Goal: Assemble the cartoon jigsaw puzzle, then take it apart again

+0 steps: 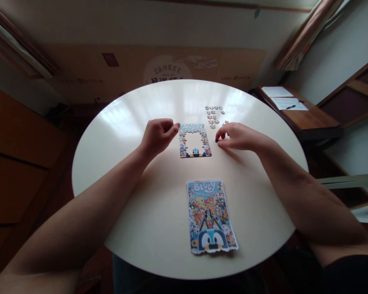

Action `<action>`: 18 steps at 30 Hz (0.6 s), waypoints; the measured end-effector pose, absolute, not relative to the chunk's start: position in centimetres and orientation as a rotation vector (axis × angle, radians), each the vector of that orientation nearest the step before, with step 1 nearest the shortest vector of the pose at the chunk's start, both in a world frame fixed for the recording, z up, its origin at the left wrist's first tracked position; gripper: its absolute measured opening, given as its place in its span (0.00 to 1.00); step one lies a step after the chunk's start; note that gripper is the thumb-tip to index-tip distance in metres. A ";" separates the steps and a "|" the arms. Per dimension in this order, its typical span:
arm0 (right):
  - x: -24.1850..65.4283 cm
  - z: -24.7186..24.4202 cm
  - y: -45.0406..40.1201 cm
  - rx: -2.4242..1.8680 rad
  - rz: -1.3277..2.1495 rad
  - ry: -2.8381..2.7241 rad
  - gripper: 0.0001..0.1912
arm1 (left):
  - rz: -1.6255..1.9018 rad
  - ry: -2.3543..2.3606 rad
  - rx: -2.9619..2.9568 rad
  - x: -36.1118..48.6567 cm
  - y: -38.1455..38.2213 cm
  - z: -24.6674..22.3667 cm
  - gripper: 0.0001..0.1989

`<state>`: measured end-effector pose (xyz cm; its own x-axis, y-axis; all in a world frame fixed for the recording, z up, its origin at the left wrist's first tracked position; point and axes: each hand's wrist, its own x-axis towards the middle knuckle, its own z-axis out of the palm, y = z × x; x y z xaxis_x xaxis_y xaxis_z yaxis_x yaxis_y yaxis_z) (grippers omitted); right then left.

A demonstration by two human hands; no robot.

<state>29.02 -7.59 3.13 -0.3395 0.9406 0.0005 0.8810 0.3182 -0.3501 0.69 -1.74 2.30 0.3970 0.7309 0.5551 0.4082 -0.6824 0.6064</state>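
The part-built puzzle [196, 154] is set on the white table [159, 179], long axis run front to back, light-blue end pointed away. A tiny dark piece [216, 141] is pinched in the right hand [234, 136], its shape can't really be made out. The left hand [158, 136] is curled closed by the puzzle's far-left corner, insides hidden. Loose pieces [213, 115] are partly blocked by the right hand, loads of room is left leftward

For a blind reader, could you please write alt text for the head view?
A person's right hand holds a dark piece beside an unfinished puzzle on a round table; the curled left hand is opposite. Loose pieces lie beyond, a printed picture nearer.
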 end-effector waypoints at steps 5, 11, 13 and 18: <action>29.3 3.3 -7.7 -1.651 0.442 -2.373 0.09 | 1.185 0.981 2.293 0.7 -1.6 2.3 0.24; 29.2 3.4 -7.9 -1.641 0.603 -2.306 0.05 | 1.163 0.986 2.300 0.5 -1.7 2.3 0.24; 28.9 3.4 -8.0 -1.592 0.687 -2.288 0.04 | 1.141 0.980 2.315 0.4 -1.9 2.5 0.24; 27.6 3.4 -8.2 -1.442 0.679 -2.144 0.20 | 1.028 0.846 2.418 0.6 -2.5 2.9 0.23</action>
<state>27.57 -8.25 3.38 -0.3406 0.9345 0.1038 0.7041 0.3267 -0.6305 0.58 -2.46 2.88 0.5512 0.6566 0.5149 0.3792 -0.7468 0.5463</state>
